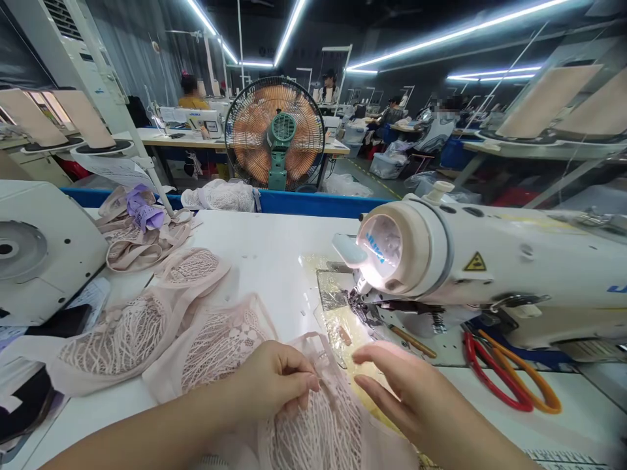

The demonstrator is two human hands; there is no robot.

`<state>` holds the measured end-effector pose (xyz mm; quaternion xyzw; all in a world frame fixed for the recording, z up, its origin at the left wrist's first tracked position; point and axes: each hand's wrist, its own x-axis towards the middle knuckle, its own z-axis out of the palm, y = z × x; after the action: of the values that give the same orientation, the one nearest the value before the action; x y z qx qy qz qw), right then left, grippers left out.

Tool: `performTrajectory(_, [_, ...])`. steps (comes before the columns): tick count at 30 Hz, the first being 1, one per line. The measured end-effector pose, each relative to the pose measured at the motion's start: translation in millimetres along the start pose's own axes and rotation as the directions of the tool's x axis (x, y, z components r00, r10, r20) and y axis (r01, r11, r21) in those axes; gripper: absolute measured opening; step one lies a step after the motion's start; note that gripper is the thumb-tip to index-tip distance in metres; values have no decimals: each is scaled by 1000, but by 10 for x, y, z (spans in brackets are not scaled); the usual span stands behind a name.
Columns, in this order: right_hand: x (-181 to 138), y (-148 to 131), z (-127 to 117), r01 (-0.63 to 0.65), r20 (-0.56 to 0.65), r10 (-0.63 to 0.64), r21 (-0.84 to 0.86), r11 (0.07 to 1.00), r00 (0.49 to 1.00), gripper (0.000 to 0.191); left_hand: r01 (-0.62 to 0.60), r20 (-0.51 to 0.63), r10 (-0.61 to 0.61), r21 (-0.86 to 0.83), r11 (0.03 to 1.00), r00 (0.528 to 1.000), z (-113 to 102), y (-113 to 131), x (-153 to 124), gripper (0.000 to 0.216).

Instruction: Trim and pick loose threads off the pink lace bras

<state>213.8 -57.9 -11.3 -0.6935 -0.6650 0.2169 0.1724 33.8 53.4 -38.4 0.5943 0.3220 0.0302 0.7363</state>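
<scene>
A pale pink lace bra lies along the front of the white table. Thumb and fingers of my left hand pinch the edge of its near cup. To the right, my right hand is open, thumb and fingers apart with nothing between them. It hovers beside the lace, just in front of the sewing machine's lit needle area. Another lace cup spreads out behind my left forearm. Whether it joins the piece in my hand is hidden.
The white sewing machine fills the right side. Red-handled scissors and an orange-handled pair lie under its arm. More lace bras are piled at left, beside another machine body. A large fan stands beyond the table.
</scene>
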Motion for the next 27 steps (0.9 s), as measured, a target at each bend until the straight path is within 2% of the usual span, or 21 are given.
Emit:
performTrajectory(2, [47, -104, 43, 31, -43, -27, 75, 997, 999, 28, -18, -35, 19, 15, 1000, 999, 22, -8, -11, 18])
performTrajectory(3, [73, -157, 77, 55, -15, -53, 120, 991, 998, 32, -29, -48, 30, 26, 999, 998, 30, -9, -20, 17])
performTrajectory(5, [134, -235, 157, 94, 70, -111, 208, 973, 991, 26, -52, -52, 54, 41, 998, 997, 34, -8, -37, 18])
performTrajectory(9, [252, -219, 285, 77, 71, -98, 255, 964, 993, 8, -37, -25, 36, -14, 999, 999, -7, -13, -24, 21])
performTrajectory(14, [324, -90, 329, 112, 46, -137, 357, 927, 989, 16, 12, 10, -10, -227, 974, 1000, -89, -54, 31, 18])
performTrajectory(17, [344, -53, 357, 88, 2, -100, 448, 890, 995, 18, 52, 56, -35, -340, 939, 998, -124, -58, 36, 20])
performTrajectory(21, [363, -7, 392, 18, 27, -42, 580, 815, 999, 21, 155, 144, -104, -412, 898, 984, -147, -36, 27, 22])
performTrajectory(27, [370, 30, 397, 1, 15, -11, 564, 826, 1000, 23, 207, 169, -143, -463, 862, 975, -144, -15, 35, 18])
